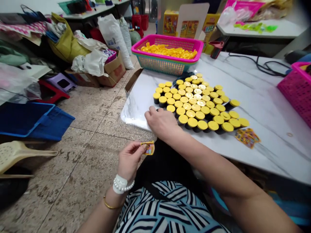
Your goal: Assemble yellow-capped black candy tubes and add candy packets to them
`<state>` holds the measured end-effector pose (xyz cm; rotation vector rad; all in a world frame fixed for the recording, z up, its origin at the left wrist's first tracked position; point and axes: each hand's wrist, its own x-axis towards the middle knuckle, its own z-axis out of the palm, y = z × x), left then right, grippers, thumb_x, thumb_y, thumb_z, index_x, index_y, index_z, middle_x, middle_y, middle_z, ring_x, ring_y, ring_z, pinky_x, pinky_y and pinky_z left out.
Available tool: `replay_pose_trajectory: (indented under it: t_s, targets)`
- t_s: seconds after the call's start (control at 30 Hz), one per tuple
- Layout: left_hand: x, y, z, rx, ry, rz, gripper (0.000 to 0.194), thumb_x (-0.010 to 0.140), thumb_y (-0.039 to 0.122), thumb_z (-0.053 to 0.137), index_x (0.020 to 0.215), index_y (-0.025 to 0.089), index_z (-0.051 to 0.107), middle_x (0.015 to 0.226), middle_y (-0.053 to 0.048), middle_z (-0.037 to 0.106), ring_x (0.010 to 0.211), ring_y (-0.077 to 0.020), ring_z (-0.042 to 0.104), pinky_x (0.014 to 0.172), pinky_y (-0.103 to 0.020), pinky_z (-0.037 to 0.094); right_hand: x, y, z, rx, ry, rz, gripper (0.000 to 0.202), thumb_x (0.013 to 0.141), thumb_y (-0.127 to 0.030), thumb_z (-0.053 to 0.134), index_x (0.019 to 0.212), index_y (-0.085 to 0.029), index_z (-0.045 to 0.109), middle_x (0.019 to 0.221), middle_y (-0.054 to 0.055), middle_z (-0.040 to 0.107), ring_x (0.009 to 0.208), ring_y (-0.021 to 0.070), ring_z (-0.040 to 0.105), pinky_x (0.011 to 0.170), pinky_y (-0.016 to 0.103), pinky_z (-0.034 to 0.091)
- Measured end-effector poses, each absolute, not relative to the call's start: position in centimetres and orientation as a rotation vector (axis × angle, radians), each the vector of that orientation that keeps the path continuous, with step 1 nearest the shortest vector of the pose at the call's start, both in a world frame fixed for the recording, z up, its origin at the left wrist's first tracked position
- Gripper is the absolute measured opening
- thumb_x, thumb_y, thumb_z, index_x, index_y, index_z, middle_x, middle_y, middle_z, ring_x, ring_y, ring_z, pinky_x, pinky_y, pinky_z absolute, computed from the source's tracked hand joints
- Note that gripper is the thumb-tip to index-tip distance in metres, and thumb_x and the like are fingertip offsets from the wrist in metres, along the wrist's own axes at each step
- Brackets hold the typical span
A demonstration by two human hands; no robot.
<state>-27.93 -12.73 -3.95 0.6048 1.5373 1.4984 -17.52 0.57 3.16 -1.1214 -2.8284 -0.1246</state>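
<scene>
My left hand [130, 158] pinches a small yellow printed label [150, 148] between thumb and fingers, over my lap and off the table's edge. My right hand [161, 121] is at the front left of the table with its fingers curled down; a bit of something dark shows by the fingertips, but what they grip is hidden. Just beyond it stand many small black containers with yellow lids [190, 114], packed upright in a cluster. To the right of the cluster lies a loose pile of similar printed labels [247, 137].
A pink basket stacked in a teal one [167, 60] holds yellow pieces at the table's far left. Another pink basket [295, 87] stands at the right edge. A black cable [262, 64] lies at the back. Left on the floor is a blue crate [48, 124].
</scene>
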Motion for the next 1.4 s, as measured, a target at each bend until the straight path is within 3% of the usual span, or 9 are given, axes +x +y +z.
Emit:
replay_pose_trajectory:
  t_s: [0.1,0.23,0.4,0.57,0.67,0.83,1.07,1.23,1.4]
  targets:
    - [-27.8,-12.9,-5.1,0.758,1.638,1.453,0.018,0.070,0.033,0.080,0.072,0.016,0.073,0.082,-0.003,0.066,0.062,-0.0093,0.054,0.051,-0.019,0.042,-14.4,-2.4,3.7,-0.906,-2.713,0.246,0.016,0.086,-0.015,0.052,0.100,-0.016,0.061,0.096,0.011,0.065,0.086,0.0227,0.062,0.068,0.031,0.048]
    - [-26.4,-12.6,-6.3,0.932,1.598,1.285,0.014,0.076,0.032,0.075,0.075,0.018,0.077,0.080,-0.005,0.070,0.078,-0.0166,0.062,0.073,-0.027,0.051,-6.9,-8.0,0.7,-0.913,-2.195,1.053,0.031,0.083,-0.015,0.052,0.111,-0.023,0.062,0.102,0.005,0.066,0.094,0.0201,0.062,0.084,0.035,0.050]
    - [-21.1,-10.9,-7.5,0.923,1.424,1.081,0.018,0.073,0.028,0.077,0.085,0.016,0.077,0.080,-0.006,0.072,0.072,-0.0158,0.064,0.071,-0.027,0.051,-1.1,-12.6,-7.1,-1.418,-1.132,1.779,0.023,0.090,-0.039,0.052,0.097,-0.019,0.061,0.072,-0.001,0.060,0.050,0.0101,0.053,0.046,0.023,0.044]
    - [-15.3,-9.5,-7.5,0.822,1.128,0.932,0.044,0.067,0.026,0.082,0.106,0.015,0.064,0.070,0.001,0.067,0.058,-0.0097,0.058,0.058,-0.021,0.047,0.5,-12.7,-9.7,-1.399,-0.809,1.675,0.028,0.079,-0.045,0.068,0.087,-0.018,0.065,0.066,-0.003,0.056,0.050,0.0077,0.045,0.037,0.016,0.034]
    - [-13.7,-9.1,-7.4,0.791,1.147,0.924,0.042,0.063,0.028,0.084,0.095,0.016,0.060,0.069,0.001,0.068,0.055,-0.0085,0.057,0.050,-0.018,0.043,1.9,-12.5,-9.5,-1.369,-0.778,1.592,0.024,0.080,-0.041,0.067,0.076,-0.018,0.065,0.064,-0.003,0.056,0.048,0.0066,0.044,0.037,0.016,0.034]
    - [-13.4,-8.8,-7.7,0.838,1.278,0.908,0.031,0.064,0.032,0.083,0.079,0.013,0.064,0.060,0.002,0.062,0.044,-0.0047,0.046,0.041,-0.017,0.034,3.2,-13.0,-9.3,-1.393,-0.928,1.487,0.027,0.081,-0.042,0.067,0.096,-0.020,0.070,0.085,0.002,0.062,0.059,0.0099,0.052,0.042,0.019,0.040]
    - [-13.7,-9.4,-7.2,0.831,1.160,0.718,0.031,0.066,0.037,0.083,0.083,0.013,0.073,0.063,-0.001,0.066,0.044,-0.0064,0.047,0.040,-0.019,0.032,1.7,-13.0,-9.0,-1.505,-1.084,1.177,0.022,0.083,-0.034,0.064,0.068,-0.018,0.064,0.075,0.001,0.056,0.058,0.0102,0.052,0.048,0.021,0.041]
    - [-14.2,-9.3,-7.7,0.670,1.131,0.648,0.028,0.064,0.034,0.084,0.074,0.011,0.073,0.058,-0.001,0.063,0.041,-0.0021,0.037,0.039,-0.016,0.022,2.0,-13.8,-9.7,-1.271,-0.756,1.590,0.020,0.084,-0.030,0.060,0.100,-0.022,0.067,0.087,0.001,0.066,0.072,0.0136,0.063,0.071,0.028,0.054]
    - [-14.0,-9.3,-8.4,0.502,1.150,0.661,0.029,0.061,0.030,0.085,0.064,0.013,0.061,0.056,0.000,0.063,0.037,-0.0017,0.038,0.036,-0.016,0.017,4.1,-14.6,-10.3,-1.403,-0.728,1.599,0.038,0.084,-0.036,0.064,0.121,-0.023,0.064,0.112,0.007,0.071,0.102,0.0205,0.066,0.098,0.042,0.047]
